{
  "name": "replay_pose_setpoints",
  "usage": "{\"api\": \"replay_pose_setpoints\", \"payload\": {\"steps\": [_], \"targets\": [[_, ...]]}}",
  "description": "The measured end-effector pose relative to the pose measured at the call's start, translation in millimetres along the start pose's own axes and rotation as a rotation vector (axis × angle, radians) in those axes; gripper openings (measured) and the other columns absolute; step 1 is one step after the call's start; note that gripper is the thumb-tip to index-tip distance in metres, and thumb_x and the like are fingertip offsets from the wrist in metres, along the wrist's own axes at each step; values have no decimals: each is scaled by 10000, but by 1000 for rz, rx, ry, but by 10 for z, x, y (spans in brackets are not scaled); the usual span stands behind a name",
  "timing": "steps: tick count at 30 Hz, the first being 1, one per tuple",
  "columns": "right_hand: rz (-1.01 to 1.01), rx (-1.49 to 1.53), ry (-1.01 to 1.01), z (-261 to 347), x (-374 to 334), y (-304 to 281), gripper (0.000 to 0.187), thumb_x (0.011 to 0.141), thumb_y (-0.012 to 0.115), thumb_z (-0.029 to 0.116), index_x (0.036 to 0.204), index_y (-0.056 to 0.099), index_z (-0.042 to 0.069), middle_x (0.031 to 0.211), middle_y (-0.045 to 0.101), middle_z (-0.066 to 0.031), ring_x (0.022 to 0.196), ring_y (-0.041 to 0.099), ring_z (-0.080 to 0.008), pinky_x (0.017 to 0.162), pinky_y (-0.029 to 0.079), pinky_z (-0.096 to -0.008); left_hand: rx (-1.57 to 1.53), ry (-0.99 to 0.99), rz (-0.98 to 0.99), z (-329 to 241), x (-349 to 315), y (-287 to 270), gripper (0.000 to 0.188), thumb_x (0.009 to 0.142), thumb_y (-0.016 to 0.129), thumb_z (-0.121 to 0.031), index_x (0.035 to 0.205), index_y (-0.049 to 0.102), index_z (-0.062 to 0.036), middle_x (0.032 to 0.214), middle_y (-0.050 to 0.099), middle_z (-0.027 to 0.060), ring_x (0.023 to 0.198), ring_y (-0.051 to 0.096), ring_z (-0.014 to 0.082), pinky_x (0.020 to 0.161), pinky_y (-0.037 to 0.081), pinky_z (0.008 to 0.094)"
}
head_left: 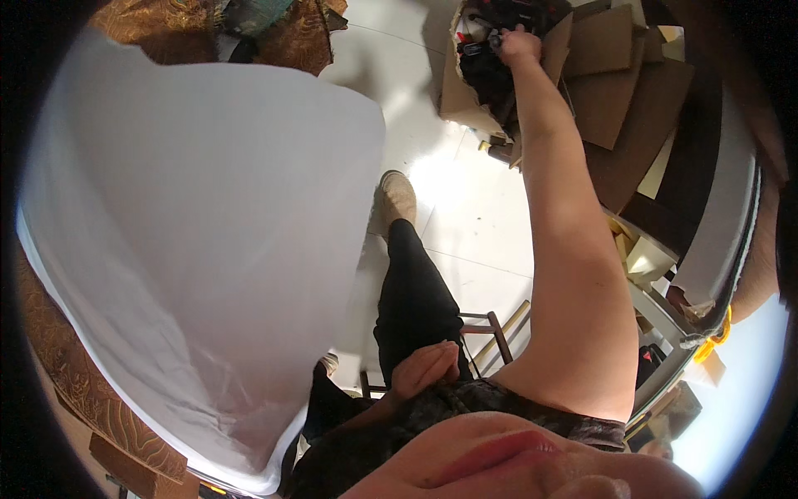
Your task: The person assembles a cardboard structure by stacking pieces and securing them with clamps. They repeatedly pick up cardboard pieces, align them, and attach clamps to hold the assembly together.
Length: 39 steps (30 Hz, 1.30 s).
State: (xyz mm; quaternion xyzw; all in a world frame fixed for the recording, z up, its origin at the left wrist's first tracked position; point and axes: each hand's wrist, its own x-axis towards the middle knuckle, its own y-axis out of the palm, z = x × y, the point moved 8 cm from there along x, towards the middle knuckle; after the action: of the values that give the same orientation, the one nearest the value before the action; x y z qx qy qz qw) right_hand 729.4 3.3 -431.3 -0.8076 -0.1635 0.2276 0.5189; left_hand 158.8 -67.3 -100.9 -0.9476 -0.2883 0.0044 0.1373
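Observation:
My right arm stretches far forward, and my right hand is in the mouth of a cardboard box. Its fingers close around a small dark-grey object, too small to name. Around that hand lie black and red items, jumbled together in the box. My left hand rests low in front of my body, above my thigh. Its fingers are curled and pressed together, hiding anything inside them. Left of it spreads a large white sheet over a table.
Patterned brown wood shows at the table's edge. Flat cardboard pieces stand beside the box. A dark wooden stool is by my leg. On the right are shelves with mixed items and a yellow cord. Pale tiles cover the floor.

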Motion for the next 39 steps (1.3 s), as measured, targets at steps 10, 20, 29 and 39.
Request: {"api": "replay_pose_setpoints", "payload": {"steps": [10,20,29,39], "targets": [[-118,133,-146,360,-453,-217,434,818,611,431,1069,655,80,1058,586,-171,821,666,-343,674,547,-481,-100,-4,42,97,-84,33,410,723,724,35,1119,620,30,979,658,137,916,665,245,787,560,295],[-375,352,-53,226,-454,-1741,361,817,556,431,765,708,107,954,660,-137,812,647,-336,744,522,-462,-200,-528,109,243,-465,188,297,740,687,34,1032,635,37,967,661,151,876,676,249,755,563,296],[-1184,704,40,-533,-1947,-3194,296,779,670,250,624,631,1,600,604,-147,578,613,-305,581,492,-419,-247,-245,-129,-68,-229,-29,198,834,564,93,1021,596,34,994,638,152,865,657,234,784,541,322],[-170,1893,-66,-95,-3687,-2980,114,796,674,87,748,625,-4,748,619,25,692,552,-56,620,453,-242,-574,-359,-58,-6,349,-249,647,840,671,-82,1383,319,-86,1255,455,101,1188,449,215,965,421,382]]}}
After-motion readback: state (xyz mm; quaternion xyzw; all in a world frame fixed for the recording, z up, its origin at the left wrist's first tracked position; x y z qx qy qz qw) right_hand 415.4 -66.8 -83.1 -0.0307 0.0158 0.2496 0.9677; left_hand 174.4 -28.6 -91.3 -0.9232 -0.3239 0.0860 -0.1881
